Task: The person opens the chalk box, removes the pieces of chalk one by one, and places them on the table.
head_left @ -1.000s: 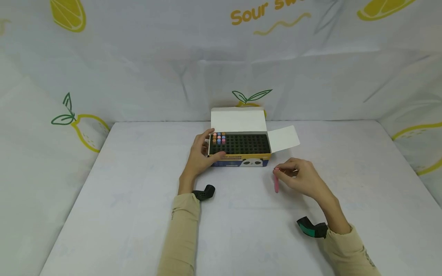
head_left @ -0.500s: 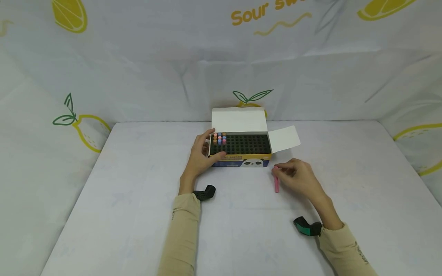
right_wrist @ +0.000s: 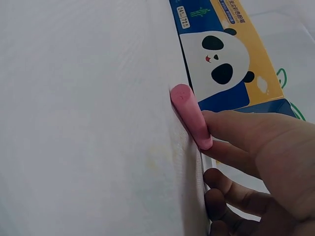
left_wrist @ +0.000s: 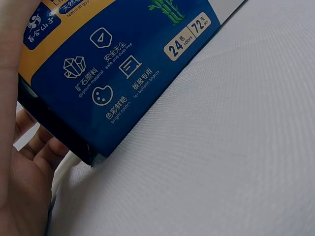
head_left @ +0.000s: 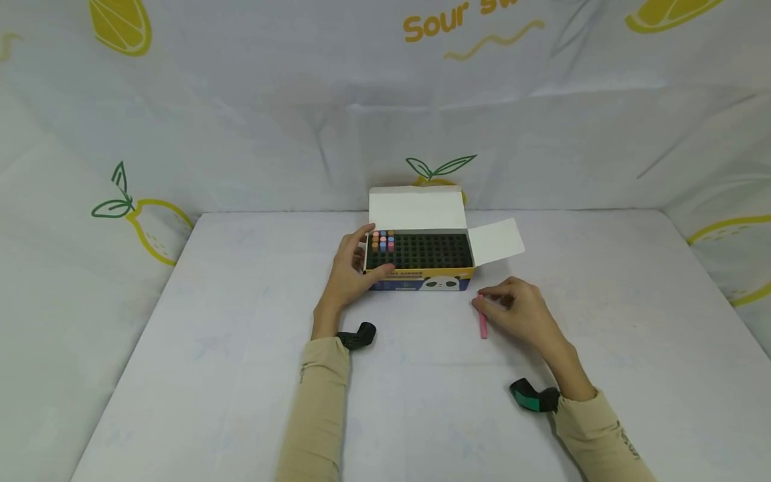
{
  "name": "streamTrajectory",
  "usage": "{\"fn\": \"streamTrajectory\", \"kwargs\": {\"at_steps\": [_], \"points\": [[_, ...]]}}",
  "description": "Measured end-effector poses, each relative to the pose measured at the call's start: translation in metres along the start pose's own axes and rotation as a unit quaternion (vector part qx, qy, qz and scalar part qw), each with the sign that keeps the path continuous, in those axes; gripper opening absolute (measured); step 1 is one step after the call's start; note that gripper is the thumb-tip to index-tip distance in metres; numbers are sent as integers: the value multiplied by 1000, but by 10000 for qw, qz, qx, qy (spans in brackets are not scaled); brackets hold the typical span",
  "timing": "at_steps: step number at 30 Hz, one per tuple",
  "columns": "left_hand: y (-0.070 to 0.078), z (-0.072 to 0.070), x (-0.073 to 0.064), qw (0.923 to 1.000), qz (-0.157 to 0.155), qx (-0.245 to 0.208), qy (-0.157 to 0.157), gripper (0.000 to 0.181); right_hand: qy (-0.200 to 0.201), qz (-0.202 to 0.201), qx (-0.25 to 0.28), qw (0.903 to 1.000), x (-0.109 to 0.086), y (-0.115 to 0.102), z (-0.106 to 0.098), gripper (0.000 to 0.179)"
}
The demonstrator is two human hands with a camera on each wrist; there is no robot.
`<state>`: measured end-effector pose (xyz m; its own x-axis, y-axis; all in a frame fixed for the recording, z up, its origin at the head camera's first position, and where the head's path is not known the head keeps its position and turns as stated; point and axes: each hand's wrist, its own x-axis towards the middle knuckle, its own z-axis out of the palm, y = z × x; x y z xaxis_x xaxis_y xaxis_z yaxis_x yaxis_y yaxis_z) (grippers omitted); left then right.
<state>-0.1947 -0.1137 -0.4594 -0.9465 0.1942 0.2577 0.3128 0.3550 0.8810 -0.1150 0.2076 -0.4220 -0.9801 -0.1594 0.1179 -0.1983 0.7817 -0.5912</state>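
Observation:
A chalk box with a panda print stands at the table's back middle, lid raised, its dark insert full of holes. Several coloured chalk sticks fill holes at the insert's left end. My left hand grips the box's left end, thumb over the front rim; the left wrist view shows its fingers curled at the box's end. In front of the box's right corner, my right hand pinches the far end of a pink chalk stick between thumb and forefinger. That stick slants close over the white tabletop, near end toward me.
The white lid leans back toward the lemon-print cloth behind the table. A white side flap sticks out from the box's right end. White cloth covers the tabletop.
My right hand and forearm have shifted slightly left. The pink chalk stick's near end has come slightly toward me. My left hand and the box stay put.

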Motion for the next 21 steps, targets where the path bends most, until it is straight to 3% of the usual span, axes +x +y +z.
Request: {"fn": "streamTrajectory", "kwargs": {"at_steps": [16, 21], "points": [[-1, 0, 1, 10000, 46, 26, 17, 103, -59, -75, -65, 9999, 0, -1, -2, 20], [0, 0, 1, 10000, 34, -16, -5, 99, 153, -285, -68, 9995, 0, -4, -12, 18]]}}
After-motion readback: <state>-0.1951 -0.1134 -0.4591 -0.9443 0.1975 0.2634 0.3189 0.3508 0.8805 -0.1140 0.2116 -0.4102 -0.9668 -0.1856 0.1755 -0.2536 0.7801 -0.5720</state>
